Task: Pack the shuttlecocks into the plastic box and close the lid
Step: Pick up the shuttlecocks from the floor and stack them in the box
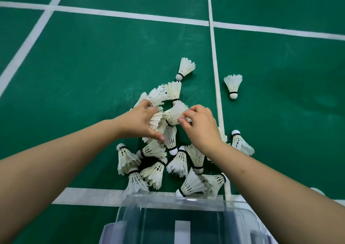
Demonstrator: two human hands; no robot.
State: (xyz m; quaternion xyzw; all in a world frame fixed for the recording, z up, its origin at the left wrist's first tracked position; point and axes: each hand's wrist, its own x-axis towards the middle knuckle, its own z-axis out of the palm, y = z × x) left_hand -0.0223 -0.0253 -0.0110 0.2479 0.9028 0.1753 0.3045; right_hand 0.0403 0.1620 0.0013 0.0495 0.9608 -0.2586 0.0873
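Several white feather shuttlecocks (179, 161) lie in a pile on the green court floor, just beyond the clear plastic box (130, 202), which stands open at the bottom of the view with nothing visible inside. My left hand (139, 121) is closed around a bunch of shuttlecocks (156, 119) at the far side of the pile. My right hand (200, 127) grips another shuttlecock (174, 115) by its feathers, right beside the left hand. Two stray shuttlecocks lie farther out, one (184, 69) ahead and one (233, 85) to the right of the white line.
White court lines (216, 71) cross the green floor (84, 66); one band runs just in front of the box. A single shuttlecock (240, 142) lies to the right of my right wrist. A grey part, possibly the lid (110, 230), shows at the box's lower left.
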